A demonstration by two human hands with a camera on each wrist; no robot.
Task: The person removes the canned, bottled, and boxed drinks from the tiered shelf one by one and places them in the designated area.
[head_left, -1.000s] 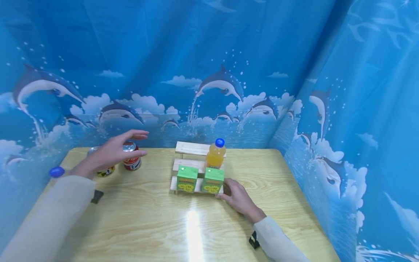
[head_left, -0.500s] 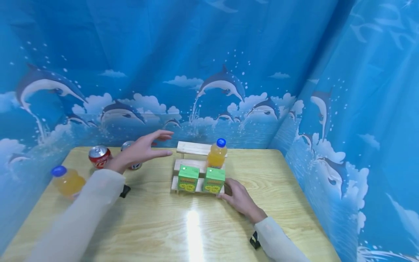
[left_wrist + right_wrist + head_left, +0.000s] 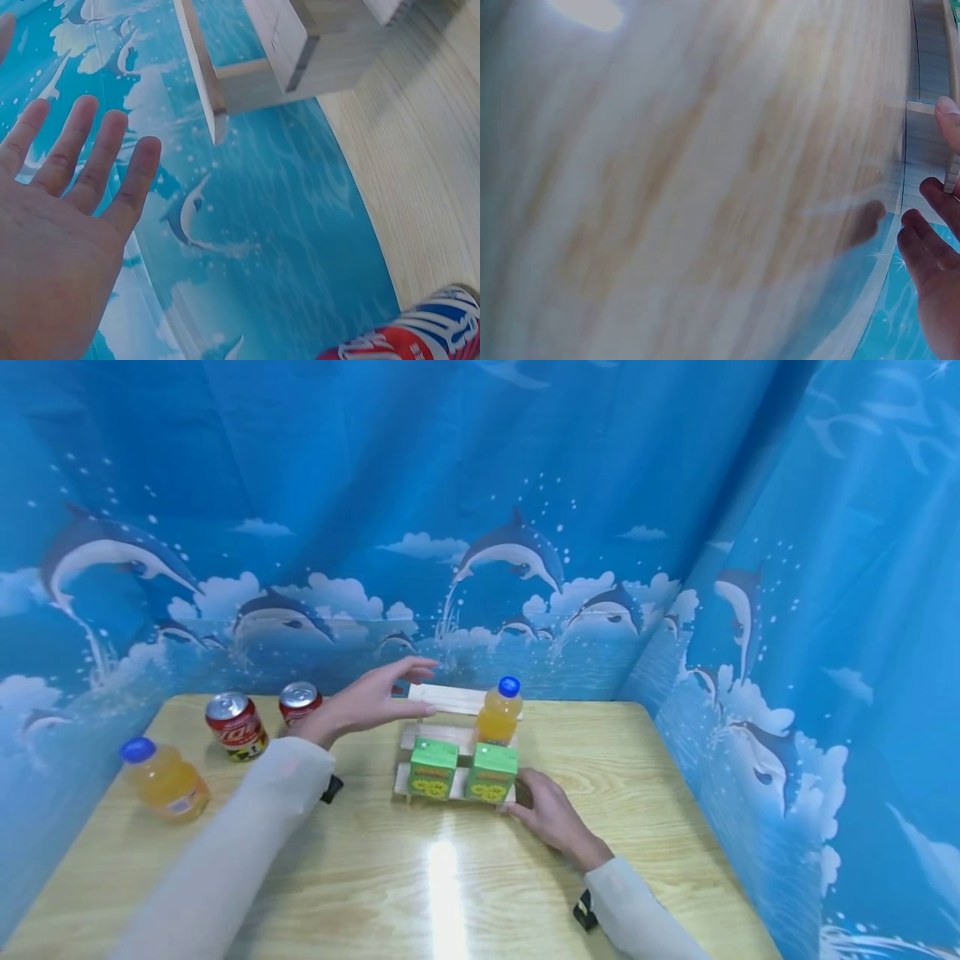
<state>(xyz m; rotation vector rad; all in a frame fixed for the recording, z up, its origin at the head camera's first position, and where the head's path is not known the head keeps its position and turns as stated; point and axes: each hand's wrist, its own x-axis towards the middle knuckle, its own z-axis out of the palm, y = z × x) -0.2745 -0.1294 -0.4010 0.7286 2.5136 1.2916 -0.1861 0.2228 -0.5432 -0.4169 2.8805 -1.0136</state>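
A three-tier wooden rack point(image 3: 450, 698) stands at the table's middle. Two green juice boxes point(image 3: 432, 771) sit side by side along its lowest tier. Behind the right-hand box rises a blue-capped bottle of orange drink point(image 3: 496, 718). My left hand point(image 3: 375, 700) hovers by the rack's upper left corner, fingers extended and holding nothing; the left wrist view shows its bare palm point(image 3: 60, 247) with spread fingers. At the lowest tier's right end, my right hand point(image 3: 551, 814) pinches the rack, thumb point(image 3: 949, 120) on one side of the board and fingers on the other.
Two red soda cans point(image 3: 236, 727) stand at the back left, one partly behind the left forearm. Another blue-capped orange drink bottle point(image 3: 167, 783) is at the left edge of the table point(image 3: 360, 877). A blue dolphin-print curtain point(image 3: 337, 485) closes off the back and sides.
My left hand has swept right, away from the cans to the rack's upper left, staying empty. The cans and left bottle are now uncovered. My right hand keeps its place at the rack.
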